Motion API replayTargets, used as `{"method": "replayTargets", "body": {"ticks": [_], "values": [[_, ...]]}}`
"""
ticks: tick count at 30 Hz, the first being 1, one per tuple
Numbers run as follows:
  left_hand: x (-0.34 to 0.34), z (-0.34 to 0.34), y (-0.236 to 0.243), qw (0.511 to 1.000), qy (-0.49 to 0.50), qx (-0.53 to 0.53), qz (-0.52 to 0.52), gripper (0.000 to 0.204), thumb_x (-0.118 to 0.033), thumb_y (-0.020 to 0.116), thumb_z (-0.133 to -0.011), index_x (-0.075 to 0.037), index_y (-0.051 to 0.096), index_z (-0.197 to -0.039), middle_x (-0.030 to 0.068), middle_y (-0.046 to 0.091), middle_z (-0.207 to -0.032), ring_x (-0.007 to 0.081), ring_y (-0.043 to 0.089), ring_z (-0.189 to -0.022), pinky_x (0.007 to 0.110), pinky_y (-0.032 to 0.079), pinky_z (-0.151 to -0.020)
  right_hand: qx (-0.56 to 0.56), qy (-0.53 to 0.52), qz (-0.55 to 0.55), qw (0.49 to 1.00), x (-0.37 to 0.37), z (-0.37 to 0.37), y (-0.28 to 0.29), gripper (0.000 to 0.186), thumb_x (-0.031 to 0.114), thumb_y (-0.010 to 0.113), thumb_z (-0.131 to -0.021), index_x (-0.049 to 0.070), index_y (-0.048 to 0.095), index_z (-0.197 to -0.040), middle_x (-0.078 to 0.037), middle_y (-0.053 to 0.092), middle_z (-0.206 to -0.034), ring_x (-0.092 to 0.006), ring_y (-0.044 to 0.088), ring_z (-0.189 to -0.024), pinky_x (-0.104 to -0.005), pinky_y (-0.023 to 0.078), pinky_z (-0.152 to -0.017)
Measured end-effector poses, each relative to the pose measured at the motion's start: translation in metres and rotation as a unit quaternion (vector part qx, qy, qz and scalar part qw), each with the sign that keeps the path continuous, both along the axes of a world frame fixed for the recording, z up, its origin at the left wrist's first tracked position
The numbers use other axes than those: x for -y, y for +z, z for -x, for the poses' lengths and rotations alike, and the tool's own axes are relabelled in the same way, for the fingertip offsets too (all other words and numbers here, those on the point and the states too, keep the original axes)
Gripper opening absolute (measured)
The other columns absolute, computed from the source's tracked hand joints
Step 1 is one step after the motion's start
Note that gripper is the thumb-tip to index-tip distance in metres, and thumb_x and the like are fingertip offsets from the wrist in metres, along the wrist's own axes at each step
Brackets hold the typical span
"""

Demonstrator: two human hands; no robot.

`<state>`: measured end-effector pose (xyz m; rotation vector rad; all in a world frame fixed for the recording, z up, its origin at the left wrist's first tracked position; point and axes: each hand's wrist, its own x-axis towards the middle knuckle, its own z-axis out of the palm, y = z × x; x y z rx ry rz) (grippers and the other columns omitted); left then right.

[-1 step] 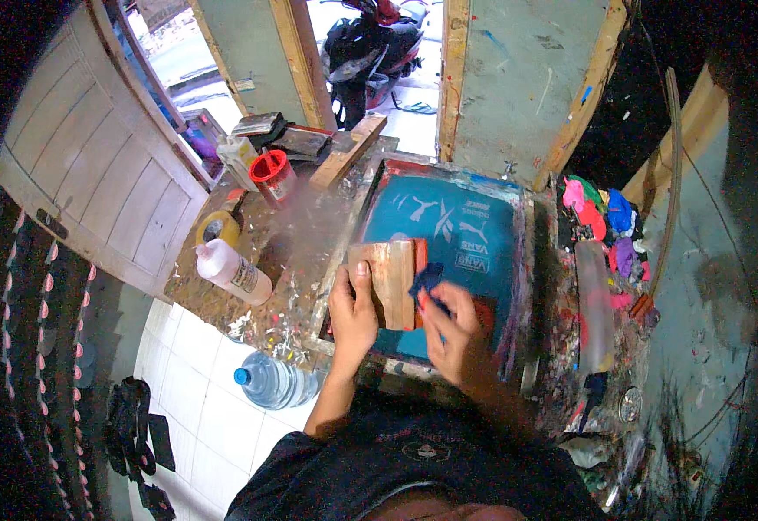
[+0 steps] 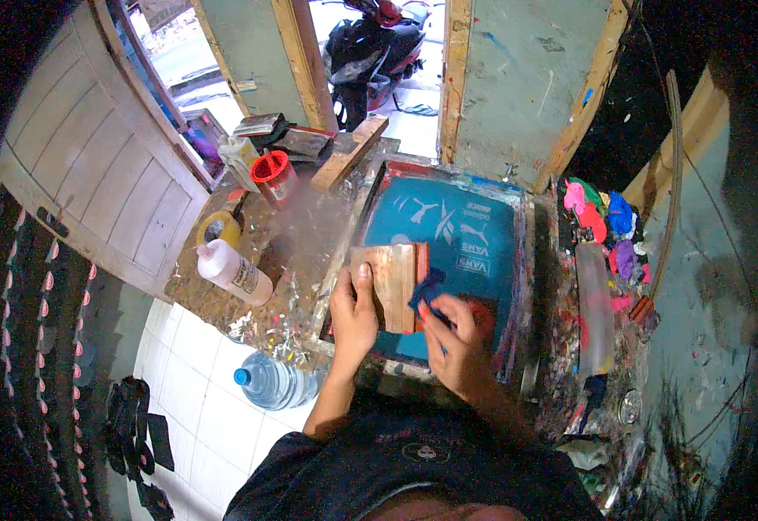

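My left hand (image 2: 355, 308) is closed round a wooden squeegee (image 2: 392, 282), its thumb lying on the wood's face. The squeegee has an orange-red blade along its right edge. In my right hand (image 2: 455, 343) a dark blue cloth (image 2: 427, 288) is pinched against that blade side. Below both hands lies a screen printing frame (image 2: 525, 260) with teal mesh and pale stencilled logos. A dark reddish patch (image 2: 483, 317) shows on the mesh beside my right hand.
Left on the stained workbench (image 2: 296, 260) stand a pinkish bottle (image 2: 233, 271), a tape roll (image 2: 219, 229) and a red tub (image 2: 273, 178). A wooden bar (image 2: 348, 158) lies behind. Colourful rags (image 2: 609, 221) pile up at right. A large water bottle (image 2: 275, 382) rests on the floor.
My right hand and the cloth have shifted slightly down along the blade side. The squeegee in my left hand has dropped a touch.
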<state>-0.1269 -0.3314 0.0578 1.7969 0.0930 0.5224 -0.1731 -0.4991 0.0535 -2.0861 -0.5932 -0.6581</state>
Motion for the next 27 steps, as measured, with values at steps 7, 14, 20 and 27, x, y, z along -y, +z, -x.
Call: {"method": "replayTargets", "body": {"ticks": [7, 14, 20, 27], "values": [[0.017, -0.005, -0.011, 0.975, -0.070, -0.087, 0.194, 0.040, -0.041, 0.044, -0.104, -0.006, 0.057, -0.091, 0.0012, 0.052, -0.068, 0.0089, 0.050, -0.059, 0.029, 0.042, -0.053, -0.052, 0.043, -0.007, 0.998, 0.034, 0.008, 0.022, 0.018, 0.003, 0.063, -0.086, 0.002, 0.067, -0.104, -0.014, 0.062, -0.104, -0.0273, 0.063, -0.099, -0.0364, 0.051, -0.086], [0.032, 0.001, -0.035, 0.702, -0.280, -0.255, 0.604, 0.042, -0.047, 0.039, -0.100, -0.008, 0.055, -0.098, 0.0052, 0.053, -0.067, 0.0178, 0.052, -0.045, 0.029, 0.035, -0.028, -0.095, -0.026, -0.196, 0.976, 0.026, -0.036, 0.069, 0.021, 0.005, 0.064, -0.089, 0.000, 0.069, -0.109, -0.013, 0.066, -0.101, -0.0203, 0.064, -0.094, -0.0306, 0.049, -0.084], [0.037, 0.000, -0.069, 0.644, -0.284, -0.210, 0.679, 0.031, -0.039, 0.048, -0.100, -0.011, 0.054, -0.112, 0.0115, 0.060, -0.106, 0.0171, 0.061, -0.084, 0.030, 0.050, -0.057, -0.040, 0.017, -0.111, 0.993, -0.025, -0.019, 0.034, 0.023, 0.008, 0.069, -0.085, 0.002, 0.070, -0.107, -0.014, 0.062, -0.101, -0.0293, 0.064, -0.088, -0.0346, 0.052, -0.077], [0.032, -0.009, -0.088, 0.619, -0.437, -0.190, 0.624, 0.037, -0.049, 0.048, -0.099, -0.018, 0.055, -0.117, 0.0017, 0.060, -0.100, 0.0148, 0.061, -0.084, 0.030, 0.051, -0.058, -0.027, 0.026, -0.121, 0.992, -0.019, -0.034, 0.048, 0.020, 0.002, 0.070, -0.083, -0.001, 0.071, -0.102, -0.014, 0.063, -0.094, -0.0254, 0.065, -0.085, -0.0330, 0.052, -0.075]]}}
